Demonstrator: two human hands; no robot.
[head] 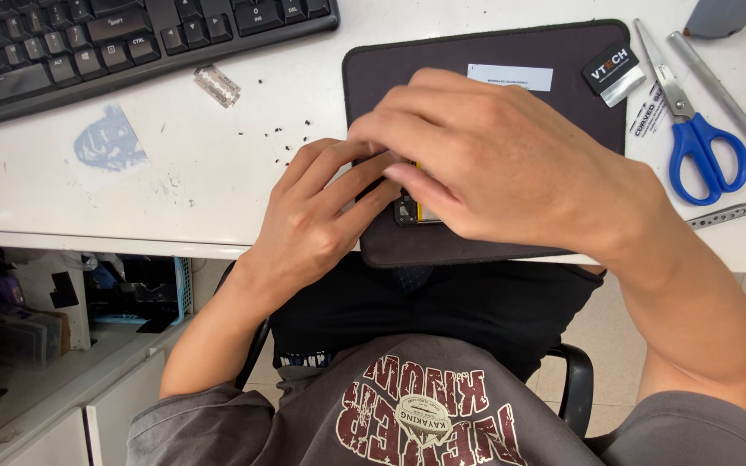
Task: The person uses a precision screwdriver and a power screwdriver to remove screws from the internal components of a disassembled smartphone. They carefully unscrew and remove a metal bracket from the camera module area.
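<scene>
A small opened device (416, 210) with a dark frame and a yellow part lies on a dark work mat (477, 60) at the desk's front edge. My left hand (317, 216) rests on the mat's left side, its fingers pressed against the device. My right hand (494, 160) arches over the device from the right, fingertips pinched together above it. Most of the device is hidden under both hands, and I cannot tell whether the fingertips hold a small part.
A black keyboard (88, 39) sits at the back left. A razor blade (217, 85) and small dark specks (278, 138) lie on the white desk. Blue-handled scissors (697, 138), metal tweezers (736, 210) and a thin tool (718, 82) lie right of the mat.
</scene>
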